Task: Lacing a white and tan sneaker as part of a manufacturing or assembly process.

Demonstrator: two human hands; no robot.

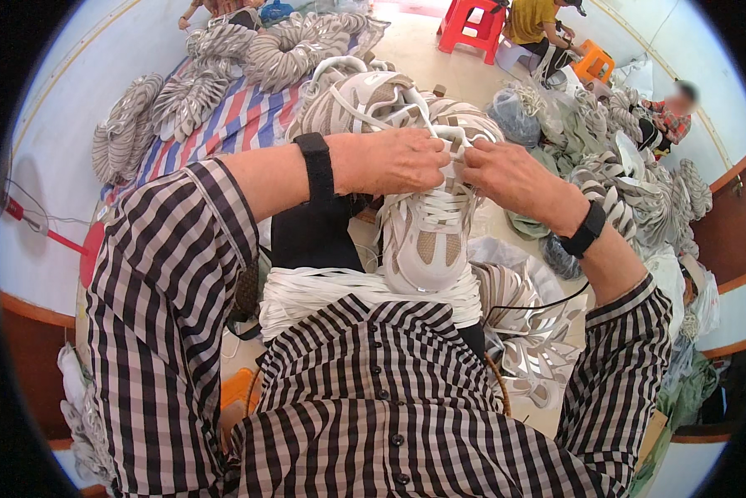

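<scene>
Fingertips pressed together, the left hand [399, 161] and right hand [514, 176] pinched flat white laces [441, 206] atop the beige-and-white mesh sneaker [427, 259]! It sat between the forearms, toe over a bundle of white strands [331, 297].

The place appears to be a small shoe workshop. Around the beige-and-white sneaker [429, 232] lie its signs: a bundle of white shoelaces [331, 300] just below the toe, ring-shaped stacks of shoe uppers [192, 98] on a striped tarpaulin [215, 137] to its upper left, heaped uppers [626, 195] to its right, and, well beyond it, a seated co-worker [530, 23] near an orange stool [593, 58].
</scene>
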